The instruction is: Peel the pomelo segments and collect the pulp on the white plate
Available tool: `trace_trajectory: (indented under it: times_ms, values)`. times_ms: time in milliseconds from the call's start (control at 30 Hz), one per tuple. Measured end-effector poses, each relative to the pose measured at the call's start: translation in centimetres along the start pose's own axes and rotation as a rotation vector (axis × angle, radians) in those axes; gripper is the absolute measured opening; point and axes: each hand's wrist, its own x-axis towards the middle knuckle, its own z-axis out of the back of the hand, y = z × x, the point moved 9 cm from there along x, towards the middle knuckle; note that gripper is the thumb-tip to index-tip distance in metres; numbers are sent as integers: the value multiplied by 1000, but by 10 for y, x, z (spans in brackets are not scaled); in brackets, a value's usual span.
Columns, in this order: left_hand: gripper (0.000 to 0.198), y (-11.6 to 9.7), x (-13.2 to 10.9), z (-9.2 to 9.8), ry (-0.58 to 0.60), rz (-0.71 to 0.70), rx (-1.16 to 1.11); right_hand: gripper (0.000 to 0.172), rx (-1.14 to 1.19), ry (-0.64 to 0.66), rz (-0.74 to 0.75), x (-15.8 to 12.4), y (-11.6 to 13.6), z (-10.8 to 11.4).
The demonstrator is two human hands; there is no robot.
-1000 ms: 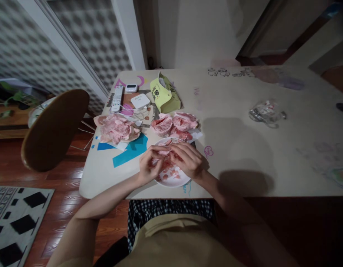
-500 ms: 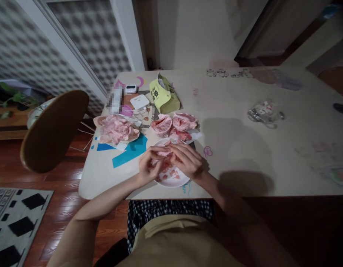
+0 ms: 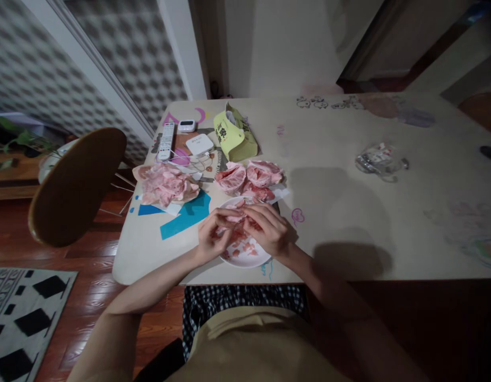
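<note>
Over a white plate (image 3: 245, 261) my left hand (image 3: 215, 233) and my right hand (image 3: 269, 228) are close together, fingers curled in a pinch. Between them is a piece of pink pomelo (image 3: 234, 217), mostly covered by the fingers; both hands grip it. Small bits of pomelo flesh (image 3: 245, 247) lie on the plate below. Just beyond the plate rest large peeled pomelo chunks (image 3: 265, 174) with pink membrane. To the left sits a heap of pink peel and membrane (image 3: 168, 184) on white paper.
Behind the fruit stand a yellow-green paper bag (image 3: 236, 135), a white box (image 3: 199, 144), a small white timer (image 3: 187, 126) and a remote control (image 3: 166, 141). A clear glass item (image 3: 378, 159) lies at right. A wooden chair (image 3: 78, 185) stands left of the table.
My right hand's fingers have shifted very slightly over the pomelo piece. Both hands otherwise stay in place above the plate, and the view has barely moved.
</note>
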Motion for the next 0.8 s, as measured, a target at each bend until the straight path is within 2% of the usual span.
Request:
trace_trajectory:
  times_ms: [100,400,500,667,800]
  values:
    - [18,-2,1,-1,3,-11,11,33,-1,-7,-39,0,-1,-1]
    - [16,16,-6,4,-59,111,-49,36,70,-16,-18,5,-1,4]
    - [16,18,-6,6,-81,121,-57,37,111,17,-35,4,-4,0]
    - [15,14,-4,5,-58,102,-36,27,108,42,-87,4,-11,0]
    - [15,14,-2,5,-54,99,-41,31,158,92,-107,6,-14,-2]
